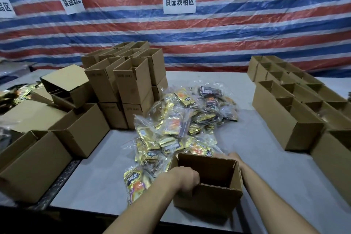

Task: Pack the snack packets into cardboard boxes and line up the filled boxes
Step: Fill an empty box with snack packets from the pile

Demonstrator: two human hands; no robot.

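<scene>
Hands flank one open cardboard box (209, 195) that sits close to the near edge of the grey table (262, 159), just this side of the heap of snack packets (180, 119). The left hand (185, 177) grips the box's near-left rim, fingers curled over the wall and down inside. The right hand (234, 156) reaches round to the far right corner, where only its knuckles show above the rim; whether it grasps the wall or merely leans on it cannot be told. What shows of the box's inside looks dark and bare, so filling has probably not begun for this one. The packets lie bundled in clear bags, piled loosely from the box's far wall toward mid-table, and one yellow packet (135, 184) lies apart beside the left forearm, near the table's edge. Trouble could come from that edge: an empty box is light, and a tug toward the body could tip it off the table. A sweep of the left forearm could likewise knock the yellow packet to the floor. The slick bags may slide or spill when one is pulled from the heap. Carrying the box to the rows of boxes (284, 118) on the right risks nudging them out of line.
</scene>
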